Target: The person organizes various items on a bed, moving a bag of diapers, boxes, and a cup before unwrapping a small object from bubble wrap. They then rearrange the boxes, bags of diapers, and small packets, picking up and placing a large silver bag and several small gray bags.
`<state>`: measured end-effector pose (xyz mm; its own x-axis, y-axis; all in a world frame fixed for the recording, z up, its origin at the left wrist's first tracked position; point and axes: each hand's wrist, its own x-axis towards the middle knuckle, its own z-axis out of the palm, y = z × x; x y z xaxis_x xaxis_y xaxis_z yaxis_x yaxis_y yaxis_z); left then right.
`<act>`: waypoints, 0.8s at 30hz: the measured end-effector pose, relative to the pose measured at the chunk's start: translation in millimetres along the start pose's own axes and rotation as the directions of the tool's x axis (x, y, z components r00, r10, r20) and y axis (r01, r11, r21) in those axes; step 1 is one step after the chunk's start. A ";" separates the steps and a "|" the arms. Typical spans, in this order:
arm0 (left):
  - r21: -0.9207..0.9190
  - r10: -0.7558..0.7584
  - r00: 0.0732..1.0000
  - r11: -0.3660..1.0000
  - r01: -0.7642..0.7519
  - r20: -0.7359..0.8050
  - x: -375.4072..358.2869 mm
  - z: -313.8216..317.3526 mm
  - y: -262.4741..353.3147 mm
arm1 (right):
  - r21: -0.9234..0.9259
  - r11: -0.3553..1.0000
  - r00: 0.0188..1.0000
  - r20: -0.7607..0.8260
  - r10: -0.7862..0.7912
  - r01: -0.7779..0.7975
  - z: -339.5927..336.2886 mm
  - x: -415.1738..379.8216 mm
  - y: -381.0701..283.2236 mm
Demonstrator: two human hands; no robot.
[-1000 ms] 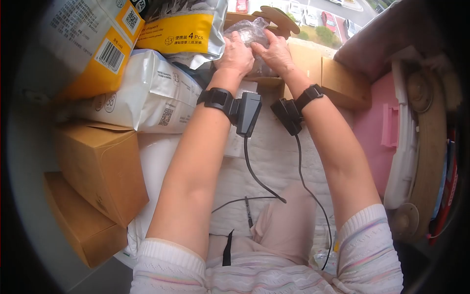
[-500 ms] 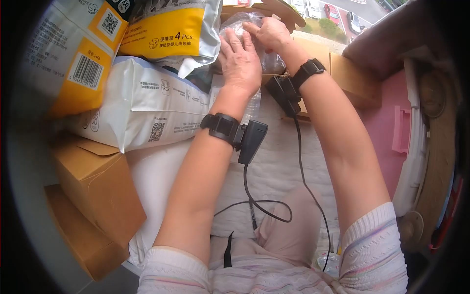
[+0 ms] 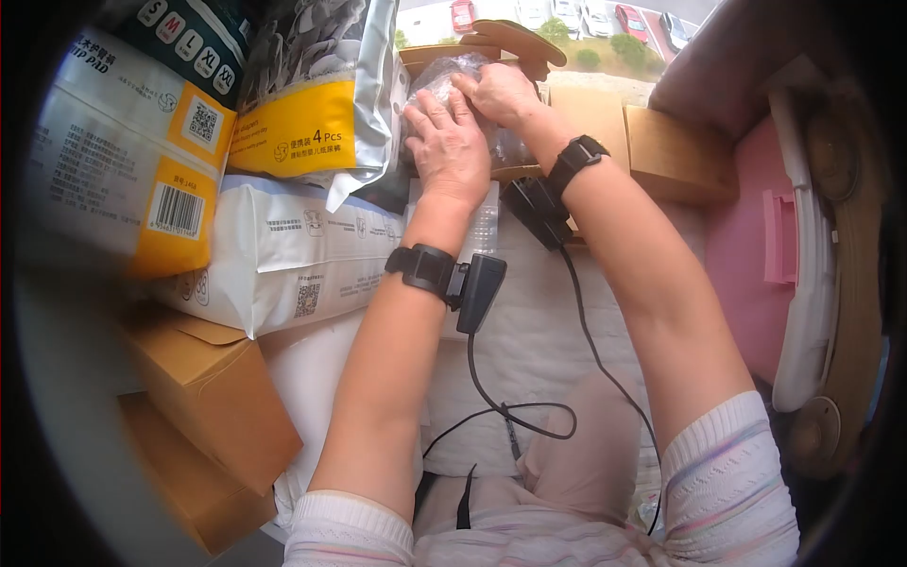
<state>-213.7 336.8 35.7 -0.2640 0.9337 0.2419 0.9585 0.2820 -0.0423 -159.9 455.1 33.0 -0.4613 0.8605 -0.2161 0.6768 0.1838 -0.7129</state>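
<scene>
Clear crinkled plastic, a bag (image 3: 444, 76), lies at the far edge of the white pad (image 3: 539, 331), partly over an open carton (image 3: 515, 42) by the window. Both hands are on it. The left hand (image 3: 446, 142) lies flat on top, fingers spread and pressing down, not clenched. The right hand (image 3: 498, 92) sits just beyond it, touching it, fingers curled around the bag's upper part in a grasp. What the bag holds is too blurred to tell.

Each wrist carries a black strap with a small black unit (image 3: 479, 291) whose cable (image 3: 515, 416) trails back across the pad toward the lap.

Room on the left is tight: a silver and yellow pack (image 3: 312, 113) stands right against the left hand, a white pack (image 3: 283, 255) lies below it along the forearm, and a larger white and yellow pack (image 3: 123, 180) is stacked further left. Brown boxes (image 3: 213, 416) line the near left edge of the pad.

On the right, another brown box (image 3: 675, 156) sits just beyond the right forearm, with a pink panel (image 3: 756, 265) past it. The pad between the two forearms is bare apart from the cables, the only open stretch near the hands.
</scene>
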 end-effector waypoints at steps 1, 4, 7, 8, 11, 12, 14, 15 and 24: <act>0.008 -0.012 1.000 1.000 0.012 0.022 0.6 -0.9 0.6 | -0.067 0.997 0.998 -0.043 -0.047 0.044 2.0 -2.7 2.0; -0.026 -0.007 0.998 1.000 0.009 0.068 -0.9 -4.1 -0.5 | 0.062 0.989 0.978 -0.169 -0.124 0.136 -0.3 -31.1 14.5; 0.002 0.005 1.000 1.000 -0.005 0.023 -0.4 -4.9 -10.5 | 0.296 0.932 0.958 -0.254 -0.132 0.207 -5.2 -54.8 33.3; -0.096 0.046 0.997 0.995 -0.040 0.062 -2.3 -13.7 -14.8 | 0.275 0.945 0.955 -0.281 -0.096 0.176 -14.2 -74.9 31.3; -0.210 0.055 0.993 0.977 -0.031 0.107 -11.4 -32.5 -17.0 | 0.279 0.949 0.973 -0.216 -0.085 0.145 -29.1 -104.3 37.5; -0.195 0.063 0.998 0.979 -0.058 0.018 -16.6 -35.0 -15.8 | 0.271 0.951 0.972 -0.217 -0.092 0.151 -29.1 -109.7 35.0; -0.166 0.097 0.995 0.981 -0.101 -0.034 -23.8 -37.5 -12.5 | 0.183 0.958 0.966 -0.174 -0.189 0.221 -26.6 -116.4 32.0; -0.170 0.093 0.995 0.981 -0.097 -0.034 -24.0 -37.6 -10.9 | 0.179 0.959 0.967 -0.171 -0.191 0.221 -24.2 -114.8 29.7; -0.026 0.054 0.991 0.998 -0.057 -0.120 -2.6 20.2 -11.7 | -0.110 0.973 0.963 -0.158 -0.219 0.204 7.3 -56.8 24.5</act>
<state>-226.4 335.5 15.9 -0.1974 0.9143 0.3538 0.9745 0.2223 -0.0308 -121.3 407.2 22.9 -0.5020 0.8632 0.0536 0.6275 0.4061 -0.6643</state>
